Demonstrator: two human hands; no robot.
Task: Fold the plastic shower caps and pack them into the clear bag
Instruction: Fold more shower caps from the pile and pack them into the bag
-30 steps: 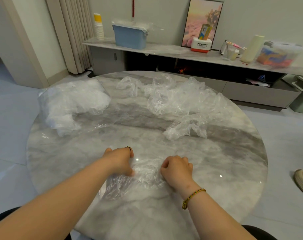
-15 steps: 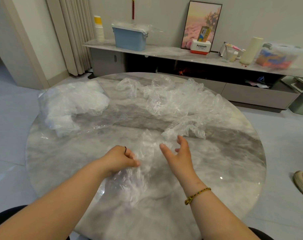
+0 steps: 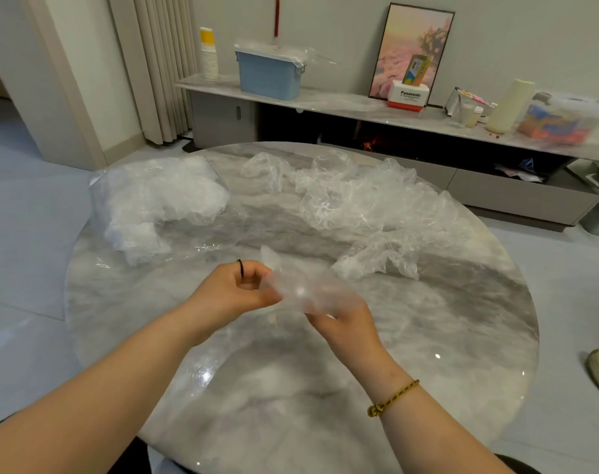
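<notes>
Plastic this thin is, in our judgement, going to handle as almost weightless, limp and slippery. It is likely to crumple instead of creasing and to spring open again unless we are pressing it flat. It also looks easy to stretch or tear, so we are judging the gathered edge to be the safest place to take hold, not the loose middle.

We are holding the shower cap (image 3: 304, 285) in the air above the near part of the table (image 3: 428, 336), bunched between both hands and clear of the marble. Our left hand (image 3: 233, 295) is pinching its left end between thumb and forefinger, with the other fingers curled into the palm. Our right hand (image 3: 349, 328) is coming up under the other end. Its fingers (image 3: 328, 304) are showing faintly through the film and seem to be curling round the lower edge, though blur is hiding exactly how the thumb is lying.

The clear bag (image 3: 154, 200), already holding white folded plastic, is lying at the far left of the table. The pile of loose caps (image 3: 366, 203) is waiting across the far right, well apart from our hands.
</notes>
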